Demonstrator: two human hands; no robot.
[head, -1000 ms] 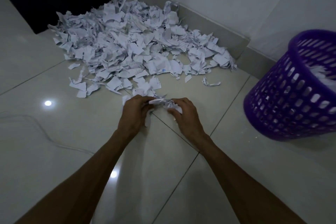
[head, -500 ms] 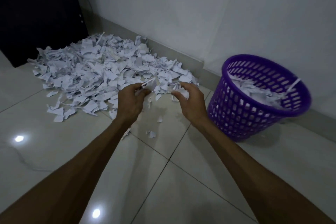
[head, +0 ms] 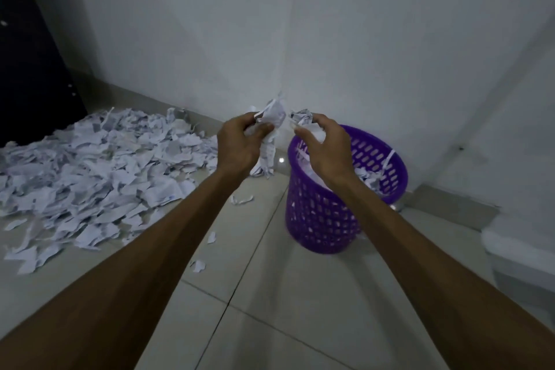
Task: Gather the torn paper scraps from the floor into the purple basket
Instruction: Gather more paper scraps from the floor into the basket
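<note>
A wide pile of torn white paper scraps [head: 96, 171] covers the floor at the left. The purple basket [head: 324, 219] stands near the wall corner, with scraps inside it. My left hand [head: 240, 147] grips a bunch of scraps [head: 270, 120] held up just left of the basket's rim. My right hand [head: 327, 150] holds another small bunch [head: 303, 117] over the basket's near-left rim. Some strips hang down from my left hand's bunch.
A few loose scraps [head: 241, 200] lie on the tiles between the pile and the basket. A dark door or cabinet [head: 27, 69] stands at the far left. White walls meet in a corner behind the basket. A pale object [head: 522, 252] sits at the right edge.
Both hands have lifted their scraps off the floor and carried them right and up to the basket. A few scraps dropped onto the tiles on the way.
</note>
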